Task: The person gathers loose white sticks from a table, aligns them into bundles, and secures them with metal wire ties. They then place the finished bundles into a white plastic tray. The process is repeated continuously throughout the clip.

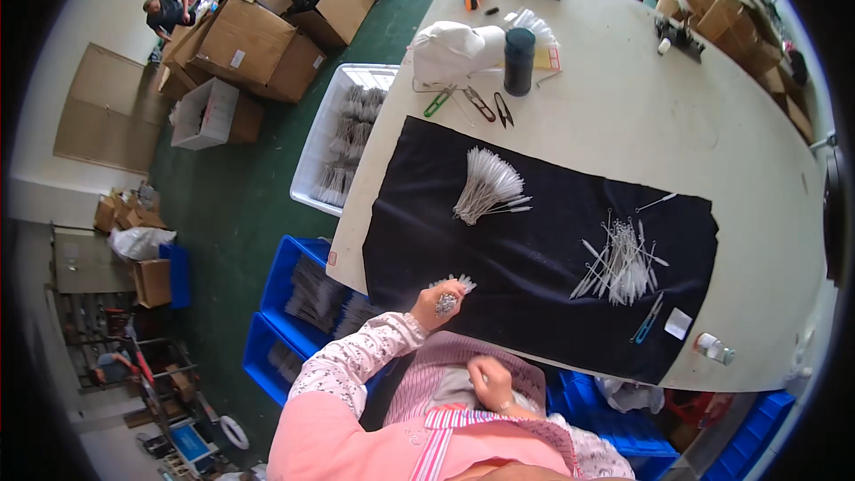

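At the near edge of the black cloth (525, 258), my left hand (435, 306) is closed round a bundle of small brushes (445, 305). Their wire loop ends face up from the fist, and white bristles show beyond the fingers. My right hand (490, 380) is curled closed over my lap, next to a greyish-white patch of fabric; whether anything is inside it is hidden. Farther up the cloth lies a fanned pile of white-bristled brushes (492, 183). To the right, a looser heap of brushes (623, 267) points in mixed directions, with a single brush (657, 202) above it.
Blue-handled snips (647, 318), a white paper square (678, 323) and a small clear bottle (714, 348) lie at right. Several snips (481, 104) and a dark tumbler (518, 62) are at the back. Left of the table stand a white crate (307, 160) and blue bins (276, 303) of brushes.
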Tool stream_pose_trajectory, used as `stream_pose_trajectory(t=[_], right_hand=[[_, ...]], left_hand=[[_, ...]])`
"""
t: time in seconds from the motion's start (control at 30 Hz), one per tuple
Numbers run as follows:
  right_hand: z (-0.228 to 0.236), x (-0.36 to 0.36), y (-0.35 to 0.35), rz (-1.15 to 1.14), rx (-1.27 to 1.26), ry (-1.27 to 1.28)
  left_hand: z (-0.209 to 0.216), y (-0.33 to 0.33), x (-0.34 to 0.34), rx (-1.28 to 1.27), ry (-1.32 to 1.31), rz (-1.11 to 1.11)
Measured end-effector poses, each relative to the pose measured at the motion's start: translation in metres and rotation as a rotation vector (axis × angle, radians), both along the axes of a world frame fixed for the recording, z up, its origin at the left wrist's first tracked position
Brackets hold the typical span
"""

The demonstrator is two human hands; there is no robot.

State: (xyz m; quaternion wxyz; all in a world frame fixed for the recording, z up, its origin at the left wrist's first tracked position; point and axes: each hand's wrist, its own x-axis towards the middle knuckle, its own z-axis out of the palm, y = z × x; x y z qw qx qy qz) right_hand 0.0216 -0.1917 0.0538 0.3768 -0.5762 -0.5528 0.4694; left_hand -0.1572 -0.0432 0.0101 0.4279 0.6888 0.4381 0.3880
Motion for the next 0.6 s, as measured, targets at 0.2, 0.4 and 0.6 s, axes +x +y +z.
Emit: stream_pose_trajectory(t=[0.2, 0.4, 0.6], right_hand=[[-0.140, 0.045, -0.099, 0.214, -0.893, -0.398], [-0.310, 0.045, -0.125, -0.001, -0.811, -0.631], [-0.366, 0.024, -0.113, -0.004, -0.836, -0.661]], left_hand=[[0.001, -0.002, 0.001, -0.003, -0.028, -0.071], [-0.009, 0.002, 0.009, 0.022, 0.022, -0.086], [-0.015, 0.004, 0.000, -0.015, 0.056, -0.169]])
